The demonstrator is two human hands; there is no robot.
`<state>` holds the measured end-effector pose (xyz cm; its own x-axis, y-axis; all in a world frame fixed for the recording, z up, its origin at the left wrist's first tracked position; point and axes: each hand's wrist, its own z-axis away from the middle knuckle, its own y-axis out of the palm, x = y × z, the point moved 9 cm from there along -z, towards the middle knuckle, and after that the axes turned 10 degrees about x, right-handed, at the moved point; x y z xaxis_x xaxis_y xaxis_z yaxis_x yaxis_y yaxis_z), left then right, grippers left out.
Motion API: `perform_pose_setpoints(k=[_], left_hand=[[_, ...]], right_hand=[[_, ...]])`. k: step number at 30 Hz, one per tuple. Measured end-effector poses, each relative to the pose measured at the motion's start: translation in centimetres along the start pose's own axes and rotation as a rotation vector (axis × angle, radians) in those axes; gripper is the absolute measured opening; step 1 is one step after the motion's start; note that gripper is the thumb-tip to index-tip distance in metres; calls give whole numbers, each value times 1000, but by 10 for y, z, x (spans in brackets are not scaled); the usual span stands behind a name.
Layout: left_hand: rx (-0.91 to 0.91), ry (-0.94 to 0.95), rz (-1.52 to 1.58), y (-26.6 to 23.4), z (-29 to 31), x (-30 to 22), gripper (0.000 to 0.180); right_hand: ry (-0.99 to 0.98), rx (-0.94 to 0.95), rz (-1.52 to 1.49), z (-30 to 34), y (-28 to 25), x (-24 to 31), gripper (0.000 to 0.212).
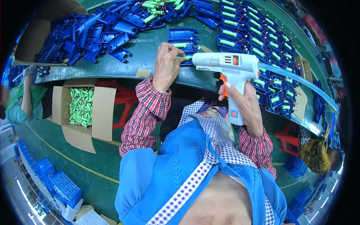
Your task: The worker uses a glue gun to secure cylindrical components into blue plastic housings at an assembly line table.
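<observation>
My right hand (248,107) is wrapped round the handle of a white hot glue gun (221,62) with an orange trigger. A long translucent glue stick (300,78) runs out of its back end to the right. The gun's tip points left at my left hand (167,63), whose fingers are pinched together just by it. Something small and green shows between those fingertips and the tip; I cannot tell if it is held or part of the nozzle. Just beyond lies a blue plastic casing half (188,45) with a green battery cell (179,45) in it.
Rows of blue casings with green cells and thin wires (258,41) cover the table's right side. Loose blue casings (101,35) are heaped at the far left beside a carton (33,43). An open box of green cells (81,107) stands below the table edge. Other people work on both sides.
</observation>
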<state>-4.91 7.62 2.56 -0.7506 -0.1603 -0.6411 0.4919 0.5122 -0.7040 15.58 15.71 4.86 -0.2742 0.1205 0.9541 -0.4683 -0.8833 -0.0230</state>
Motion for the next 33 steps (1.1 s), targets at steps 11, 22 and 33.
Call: perform_pose_setpoints(k=[11,22,33], left_hand=[[-23,-1,-8,-2,3,-2,19],[-44,122,-197,-17,-17,-15,20],[262,120,-513,0,-29,-22,11]], right_hand=[[-10,4,-34,8,7,11,35],[-196,-49,-435,32,-19,27,43],[-252,0,-513,49,-30,16,43]])
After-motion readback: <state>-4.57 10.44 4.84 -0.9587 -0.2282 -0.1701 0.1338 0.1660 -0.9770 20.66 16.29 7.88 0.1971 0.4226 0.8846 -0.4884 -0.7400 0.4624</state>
